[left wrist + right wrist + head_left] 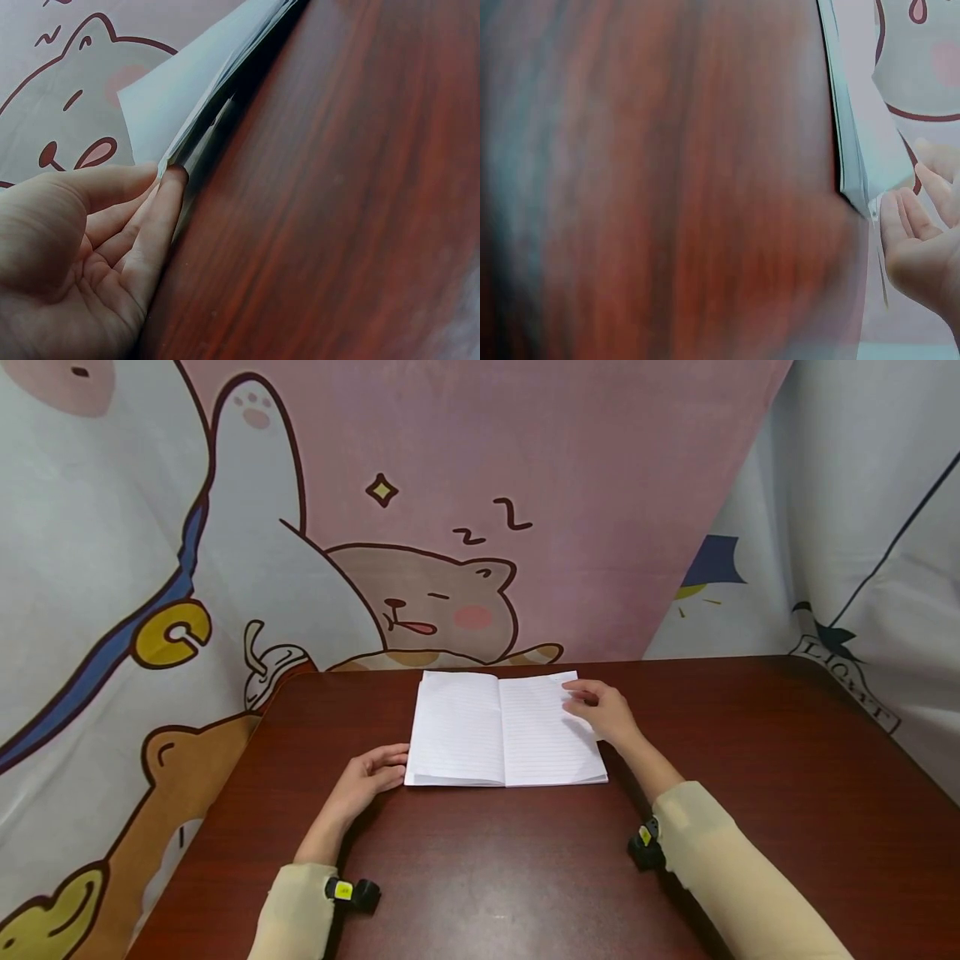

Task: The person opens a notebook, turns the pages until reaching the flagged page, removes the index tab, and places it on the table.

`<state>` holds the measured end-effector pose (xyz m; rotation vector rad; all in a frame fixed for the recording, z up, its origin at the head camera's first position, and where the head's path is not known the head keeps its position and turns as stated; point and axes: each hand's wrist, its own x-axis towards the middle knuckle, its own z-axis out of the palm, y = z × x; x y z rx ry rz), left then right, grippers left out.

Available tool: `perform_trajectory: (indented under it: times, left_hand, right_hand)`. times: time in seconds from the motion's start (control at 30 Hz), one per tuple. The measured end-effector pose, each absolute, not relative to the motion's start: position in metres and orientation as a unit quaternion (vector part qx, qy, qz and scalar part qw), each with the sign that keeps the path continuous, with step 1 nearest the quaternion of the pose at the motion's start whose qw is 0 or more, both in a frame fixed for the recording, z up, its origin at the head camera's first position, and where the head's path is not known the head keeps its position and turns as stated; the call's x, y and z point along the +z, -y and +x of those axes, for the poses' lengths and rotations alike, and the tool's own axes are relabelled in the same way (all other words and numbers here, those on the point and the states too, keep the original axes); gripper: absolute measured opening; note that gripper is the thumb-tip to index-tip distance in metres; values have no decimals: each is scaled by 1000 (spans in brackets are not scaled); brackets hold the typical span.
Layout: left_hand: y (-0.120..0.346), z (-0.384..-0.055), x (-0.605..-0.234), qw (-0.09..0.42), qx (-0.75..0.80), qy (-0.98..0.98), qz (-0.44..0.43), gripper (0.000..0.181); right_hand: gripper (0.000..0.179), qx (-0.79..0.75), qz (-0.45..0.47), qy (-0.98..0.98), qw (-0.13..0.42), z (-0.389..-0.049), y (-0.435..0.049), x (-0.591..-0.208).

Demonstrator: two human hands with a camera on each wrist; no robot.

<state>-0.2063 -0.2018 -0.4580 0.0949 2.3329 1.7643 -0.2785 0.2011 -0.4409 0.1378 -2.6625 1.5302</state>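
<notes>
A notebook with white lined pages (pixel 459 731) lies spread at its middle on the dark red-brown table. My left hand (pixel 373 781) is at its left edge. In the left wrist view, the thumb (pixel 124 182) and fingertips of that hand pinch the notebook's edge (pixel 187 124). Over the outer part of the right page (pixel 543 735) is my right hand (pixel 606 714), thumb and forefinger apart in the head view. The right wrist view has its fingers (pixel 907 217) close by the pages' edge (pixel 859 135).
The wooden table (pixel 480 860) runs out to both sides and toward me. Behind it hangs a pink and white cloth (pixel 600 510) with cartoon animals, touching the table's far edge. A small dark wrist camera (pixel 363 895) sits at the left cuff, another wrist camera (pixel 645 847) at the right.
</notes>
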Motion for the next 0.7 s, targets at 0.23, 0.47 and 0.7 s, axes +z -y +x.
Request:
perform_trajectory:
  times: [0.23,0.47,0.7]
  left_hand:
    - [202,-206,-457,109,603,-789,40,45]
    - [202,-206,-456,111,600,-791,41,45]
    - [202,-206,-455,110,600,-791,33,46]
  right_hand:
    - [43,478,27,878,25,-281,-213,-444]
    - [61,478,13,878,-30,-281,-221,-449]
    - [71,459,44,886,-57,-282,-222,-447]
